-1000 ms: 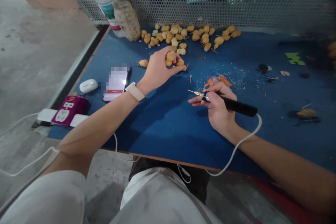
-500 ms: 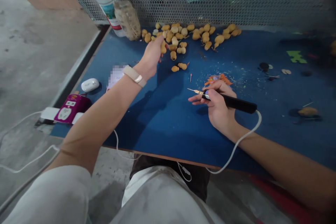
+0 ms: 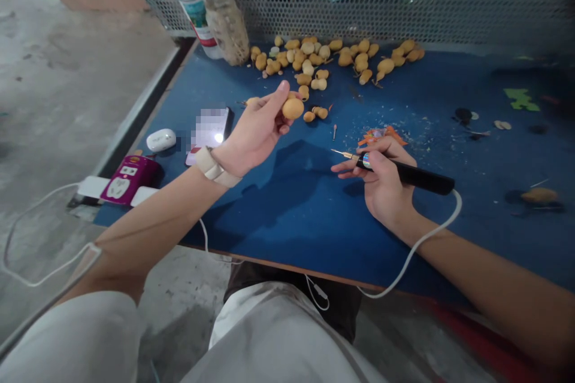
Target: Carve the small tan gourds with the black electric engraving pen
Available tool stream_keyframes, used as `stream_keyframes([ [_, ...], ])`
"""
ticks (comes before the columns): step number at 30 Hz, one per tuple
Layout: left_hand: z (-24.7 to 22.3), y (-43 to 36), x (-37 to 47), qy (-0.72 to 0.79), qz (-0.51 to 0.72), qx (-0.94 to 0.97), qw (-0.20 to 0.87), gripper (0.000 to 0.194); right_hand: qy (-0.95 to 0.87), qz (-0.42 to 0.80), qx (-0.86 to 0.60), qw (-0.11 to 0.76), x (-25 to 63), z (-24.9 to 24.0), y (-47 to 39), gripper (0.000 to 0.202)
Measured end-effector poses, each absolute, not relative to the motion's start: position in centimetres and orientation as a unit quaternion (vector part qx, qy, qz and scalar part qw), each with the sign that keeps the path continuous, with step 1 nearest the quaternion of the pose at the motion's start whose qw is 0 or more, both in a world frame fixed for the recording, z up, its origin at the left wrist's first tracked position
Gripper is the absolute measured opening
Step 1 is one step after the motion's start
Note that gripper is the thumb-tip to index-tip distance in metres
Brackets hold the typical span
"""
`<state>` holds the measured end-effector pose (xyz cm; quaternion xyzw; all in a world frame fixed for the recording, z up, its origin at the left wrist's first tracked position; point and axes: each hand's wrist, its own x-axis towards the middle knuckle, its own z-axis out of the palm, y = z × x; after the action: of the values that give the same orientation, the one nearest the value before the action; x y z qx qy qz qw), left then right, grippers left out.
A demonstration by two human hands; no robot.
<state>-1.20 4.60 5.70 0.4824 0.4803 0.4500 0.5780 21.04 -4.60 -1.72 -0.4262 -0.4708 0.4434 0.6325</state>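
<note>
Gourd (image 3: 293, 109) is in the left hand (image 3: 258, 128), held above the worktop (image 3: 314, 233), round end out past the fingers. Left hand: thumb and fingers closed on it, part of the grip hidden. Right hand (image 3: 389, 191): thumb and fingers wrapped on the black pen tool (image 3: 424, 179), a couple of fingers stretched out under its thin metal tip. Tip points left, well apart from the gourd. White cable (image 3: 415, 245) runs off the tool's back end, over the forearm side.

Just beyond the left fingertips: a few loose gourds (image 3: 320, 112) on the worktop. Orange scraps (image 3: 390, 133) right behind the right hand. Main gourd pile (image 3: 309, 48) sits along the mesh panel (image 3: 381, 12), jar (image 3: 229, 30) and bottle (image 3: 197, 15) at its left end. Phone (image 3: 211, 125) lies near the left wrist, white case (image 3: 162, 140) left of it.
</note>
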Motion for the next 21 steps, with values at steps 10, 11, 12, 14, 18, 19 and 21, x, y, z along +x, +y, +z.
stream_keyframes([
  [10,4.2,2.3,-1.3,0.445,0.427,0.403,0.676,0.023,-0.465,0.440,-0.427,0.638,20.9,-1.0,-4.7,0.035],
  [11,3.9,2.0,-1.4,0.437,0.423,0.404,0.683,0.025,-0.466,0.443,-0.429,0.635,20.9,-0.9,-4.6,0.035],
  [12,3.7,1.8,-1.5,0.427,0.422,0.405,0.690,0.026,-0.464,0.445,-0.430,0.634,20.9,-0.8,-4.6,0.035],
  [14,3.2,1.5,-1.5,0.405,0.424,0.407,0.701,0.026,-0.453,0.449,-0.433,0.637,20.9,-0.8,-4.5,0.032],
  [18,2.4,1.5,-1.6,0.395,0.388,0.473,0.686,0.038,-0.437,0.449,-0.437,0.645,20.8,-0.7,-4.5,0.027],
  [19,2.3,1.5,-1.7,0.402,0.373,0.511,0.663,0.039,-0.435,0.450,-0.438,0.646,20.8,-0.7,-4.5,0.026],
  [21,2.2,1.6,-1.9,0.412,0.346,0.611,0.581,0.032,-0.429,0.455,-0.437,0.647,20.8,-0.6,-4.5,0.026],
])
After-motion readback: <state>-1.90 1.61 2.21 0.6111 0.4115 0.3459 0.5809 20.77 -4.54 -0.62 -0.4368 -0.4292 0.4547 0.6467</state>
